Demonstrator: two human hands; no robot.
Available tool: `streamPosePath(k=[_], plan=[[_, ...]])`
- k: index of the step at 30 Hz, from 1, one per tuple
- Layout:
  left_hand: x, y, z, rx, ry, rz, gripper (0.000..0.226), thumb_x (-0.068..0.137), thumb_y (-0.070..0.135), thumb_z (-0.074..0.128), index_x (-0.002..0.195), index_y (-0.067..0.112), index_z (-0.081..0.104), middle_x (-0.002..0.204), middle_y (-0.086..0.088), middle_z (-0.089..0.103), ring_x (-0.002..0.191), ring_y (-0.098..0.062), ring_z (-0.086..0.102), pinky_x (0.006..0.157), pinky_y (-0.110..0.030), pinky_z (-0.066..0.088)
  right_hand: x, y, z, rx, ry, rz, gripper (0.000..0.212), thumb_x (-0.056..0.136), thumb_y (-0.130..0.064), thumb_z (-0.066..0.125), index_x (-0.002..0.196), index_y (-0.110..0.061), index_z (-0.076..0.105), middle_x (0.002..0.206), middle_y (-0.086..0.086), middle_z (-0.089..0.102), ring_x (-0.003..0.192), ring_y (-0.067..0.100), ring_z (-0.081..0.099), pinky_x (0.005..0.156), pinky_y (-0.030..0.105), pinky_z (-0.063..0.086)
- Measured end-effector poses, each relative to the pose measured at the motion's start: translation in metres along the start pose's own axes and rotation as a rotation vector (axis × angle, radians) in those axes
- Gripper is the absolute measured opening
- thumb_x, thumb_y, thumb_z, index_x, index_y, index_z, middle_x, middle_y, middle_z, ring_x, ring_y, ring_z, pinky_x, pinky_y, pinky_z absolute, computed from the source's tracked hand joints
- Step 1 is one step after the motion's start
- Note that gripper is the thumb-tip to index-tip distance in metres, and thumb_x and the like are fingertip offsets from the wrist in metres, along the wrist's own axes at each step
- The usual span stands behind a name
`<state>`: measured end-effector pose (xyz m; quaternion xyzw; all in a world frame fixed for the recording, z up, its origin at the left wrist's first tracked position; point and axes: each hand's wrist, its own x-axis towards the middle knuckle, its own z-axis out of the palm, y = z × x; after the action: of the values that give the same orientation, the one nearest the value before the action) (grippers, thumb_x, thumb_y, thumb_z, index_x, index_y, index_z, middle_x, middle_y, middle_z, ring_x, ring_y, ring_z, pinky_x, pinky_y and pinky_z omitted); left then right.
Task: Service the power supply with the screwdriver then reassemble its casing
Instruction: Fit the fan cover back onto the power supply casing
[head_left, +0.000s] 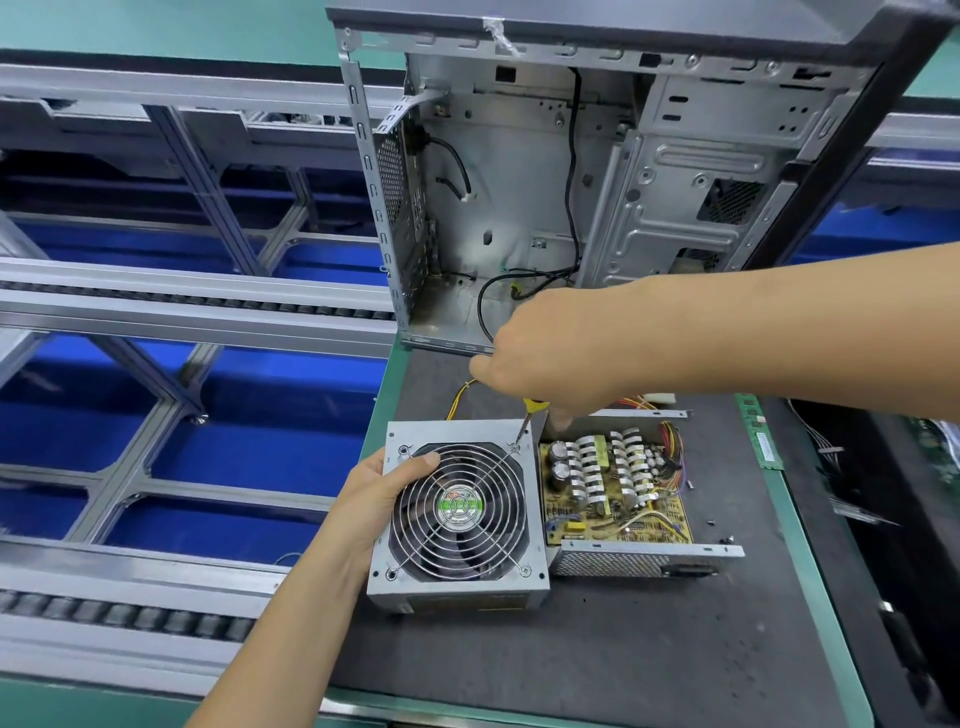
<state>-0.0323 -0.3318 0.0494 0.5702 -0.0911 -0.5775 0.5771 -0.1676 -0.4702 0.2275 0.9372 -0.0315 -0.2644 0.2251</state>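
Note:
The power supply lies open on the dark mat. Its grey cover with the round fan grille stands to the left of the base, where the yellow circuit board shows. My left hand grips the cover's left edge, thumb on the grille. My right hand holds a yellow-handled screwdriver. Its tip sits at the screw on the grille's top right corner.
An open, empty computer case stands behind the mat. Loose screws lie right of the base. A green memory stick rests at the mat's right edge. Conveyor rails and blue bins fill the left.

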Motion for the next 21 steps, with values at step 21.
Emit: streamPosePath(k=[21], plan=[[0.000, 0.000, 0.001, -0.017, 0.003, 0.008, 0.025, 0.083, 0.006, 0.069, 0.108, 0.001, 0.066, 0.090, -0.018, 0.075, 0.068, -0.025, 0.072, 0.058, -0.032, 0.059, -0.001, 0.003, -0.007, -0.198, 0.093, -0.027, 0.041, 0.086, -0.018, 0.057, 0.062, -0.011, 0.025, 0.060, 0.004, 0.032, 0.046, 0.019, 0.027, 0.042, 0.025, 0.016]])
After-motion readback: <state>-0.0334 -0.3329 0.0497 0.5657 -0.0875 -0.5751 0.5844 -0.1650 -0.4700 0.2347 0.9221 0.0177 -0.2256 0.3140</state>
